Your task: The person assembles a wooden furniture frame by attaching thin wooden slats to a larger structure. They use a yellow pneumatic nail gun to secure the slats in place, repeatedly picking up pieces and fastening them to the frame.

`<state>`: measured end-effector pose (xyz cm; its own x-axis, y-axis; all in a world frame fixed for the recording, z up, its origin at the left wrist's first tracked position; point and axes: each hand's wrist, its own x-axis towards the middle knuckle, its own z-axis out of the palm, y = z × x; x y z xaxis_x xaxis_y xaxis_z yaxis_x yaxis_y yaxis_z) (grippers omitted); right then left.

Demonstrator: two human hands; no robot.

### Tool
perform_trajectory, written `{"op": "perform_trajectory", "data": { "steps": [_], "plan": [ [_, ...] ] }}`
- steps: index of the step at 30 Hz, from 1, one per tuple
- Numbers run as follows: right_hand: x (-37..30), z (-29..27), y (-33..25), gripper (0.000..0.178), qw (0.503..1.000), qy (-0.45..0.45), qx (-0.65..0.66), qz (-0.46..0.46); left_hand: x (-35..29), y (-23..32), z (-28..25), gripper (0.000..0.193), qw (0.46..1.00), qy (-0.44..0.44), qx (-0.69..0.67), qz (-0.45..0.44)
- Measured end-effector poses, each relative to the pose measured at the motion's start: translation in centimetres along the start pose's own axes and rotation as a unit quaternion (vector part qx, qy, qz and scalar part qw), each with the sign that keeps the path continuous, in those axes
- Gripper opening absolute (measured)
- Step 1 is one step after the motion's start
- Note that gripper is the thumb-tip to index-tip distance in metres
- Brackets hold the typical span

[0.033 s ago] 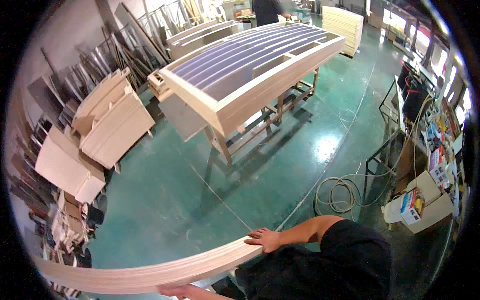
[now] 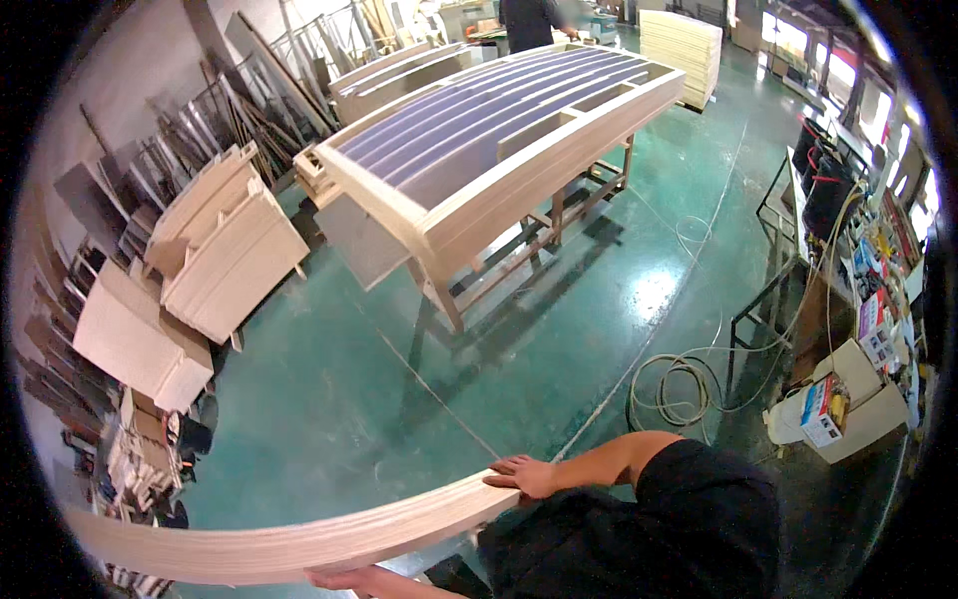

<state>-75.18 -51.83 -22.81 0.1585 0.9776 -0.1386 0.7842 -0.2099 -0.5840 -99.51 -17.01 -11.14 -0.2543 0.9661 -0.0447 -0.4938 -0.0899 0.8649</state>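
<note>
A long, pale wooden beam with lengthwise lines along its face runs across the bottom of the view and bends toward the rim. My right hand grips its right end, fingers laid over the top face. Lower down, my left hand holds the beam's near edge, with its fingers partly hidden by the wood. Ahead of me stands a large wooden frame with several slats over bluish-grey panels, raised on a wooden stand.
On the left, pale wooden panel assemblies and offcuts stand near the wall. At right are a coiled hose, a cardboard box and a cluttered bench. Stacked boards and another person are at the far end.
</note>
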Motion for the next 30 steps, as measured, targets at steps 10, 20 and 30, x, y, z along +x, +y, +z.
{"op": "perform_trajectory", "data": {
  "steps": [10, 20, 30],
  "plan": [
    [9.6, -40.1, -9.4, 0.124, 0.868, 0.270, 0.280, -0.309, -13.4, 7.3, 26.9, 0.083, 0.953, -0.286, -0.103, -0.007],
    [5.3, -68.0, -6.3, 0.126, 0.722, 0.451, 0.343, -0.397, -29.2, -1.9, 48.8, 0.112, 0.846, -0.503, -0.020, 0.177],
    [-0.7, -73.1, 19.8, 0.055, 0.461, 0.658, 0.569, -0.175, -33.7, -10.5, 63.0, 0.113, 0.660, -0.653, 0.164, 0.332]
  ]
}}
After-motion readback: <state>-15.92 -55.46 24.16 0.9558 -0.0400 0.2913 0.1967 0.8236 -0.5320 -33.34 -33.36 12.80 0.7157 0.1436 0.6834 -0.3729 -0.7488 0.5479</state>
